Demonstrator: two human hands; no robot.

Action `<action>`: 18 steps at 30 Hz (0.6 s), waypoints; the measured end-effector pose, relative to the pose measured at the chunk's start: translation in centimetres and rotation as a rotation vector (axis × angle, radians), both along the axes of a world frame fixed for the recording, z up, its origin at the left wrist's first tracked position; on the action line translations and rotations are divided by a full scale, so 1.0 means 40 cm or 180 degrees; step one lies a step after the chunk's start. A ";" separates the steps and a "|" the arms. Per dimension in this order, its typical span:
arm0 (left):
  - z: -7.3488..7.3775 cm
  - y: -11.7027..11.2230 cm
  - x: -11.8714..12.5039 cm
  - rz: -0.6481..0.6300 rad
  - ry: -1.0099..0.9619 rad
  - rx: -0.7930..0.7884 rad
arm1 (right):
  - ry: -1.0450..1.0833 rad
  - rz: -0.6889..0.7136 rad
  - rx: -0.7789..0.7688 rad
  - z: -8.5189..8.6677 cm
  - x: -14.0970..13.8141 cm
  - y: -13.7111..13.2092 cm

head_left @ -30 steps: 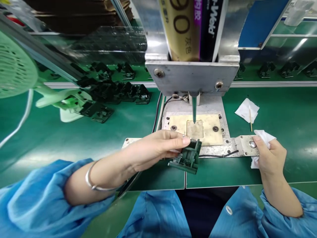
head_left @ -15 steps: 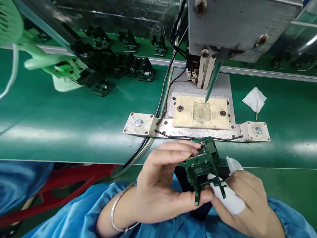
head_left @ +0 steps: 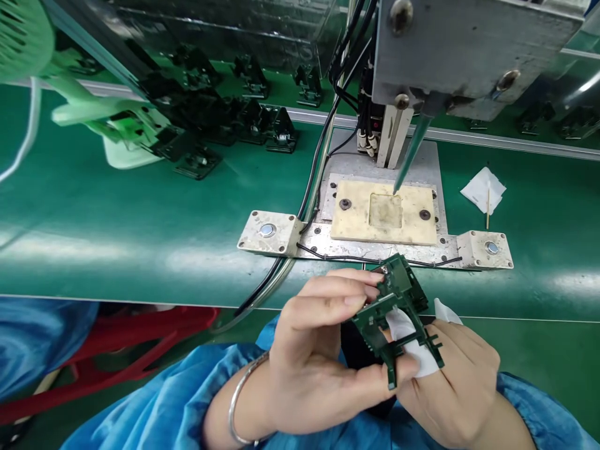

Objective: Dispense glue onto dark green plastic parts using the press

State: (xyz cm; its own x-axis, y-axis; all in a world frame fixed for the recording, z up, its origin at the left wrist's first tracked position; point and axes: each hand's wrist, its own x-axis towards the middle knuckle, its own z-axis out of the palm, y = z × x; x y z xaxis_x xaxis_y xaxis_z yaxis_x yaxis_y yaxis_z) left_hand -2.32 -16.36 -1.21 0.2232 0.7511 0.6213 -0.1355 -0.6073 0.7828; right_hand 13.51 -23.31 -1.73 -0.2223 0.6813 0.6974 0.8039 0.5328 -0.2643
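My left hand (head_left: 319,356) grips a small dark green plastic part (head_left: 396,312) between thumb and fingers, close to my body below the bench edge. My right hand (head_left: 450,387) is closed on a white cloth (head_left: 415,347) wrapped over a finger, and the cloth presses into the part from behind. Beyond the part lies a cream fixture plate (head_left: 384,212) with a square recess, bolted to a metal base. A green dispensing nozzle (head_left: 407,162) hangs from a metal machine head (head_left: 469,56), its tip just above the plate's far edge.
Several dark green parts (head_left: 244,122) sit at the back left of the green bench. A pale green fan (head_left: 70,94) stands far left. A white wipe with a swab (head_left: 484,190) lies at the right. Black cables (head_left: 309,187) run along the fixture. A red stool (head_left: 140,344) stands below.
My left hand carried the part from beside the fixture toward my body. My right hand left the base's button and brought the cloth onto the part. The cloth now sits deeper inside it.
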 end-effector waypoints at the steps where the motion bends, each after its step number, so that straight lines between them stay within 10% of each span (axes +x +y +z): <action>1: 0.000 0.001 0.002 0.0047 0.0001 -0.0021 | -0.0004 -0.0005 -0.0051 0.001 -0.003 0.002; 13: -0.012 0.006 0.022 0.0181 -0.0214 -0.0167 | 0.0163 0.0003 -0.0031 -0.014 -0.010 0.019; 18: -0.016 0.020 0.009 0.0402 -0.0052 0.0014 | 0.0105 -0.0119 -0.0349 0.044 0.001 -0.001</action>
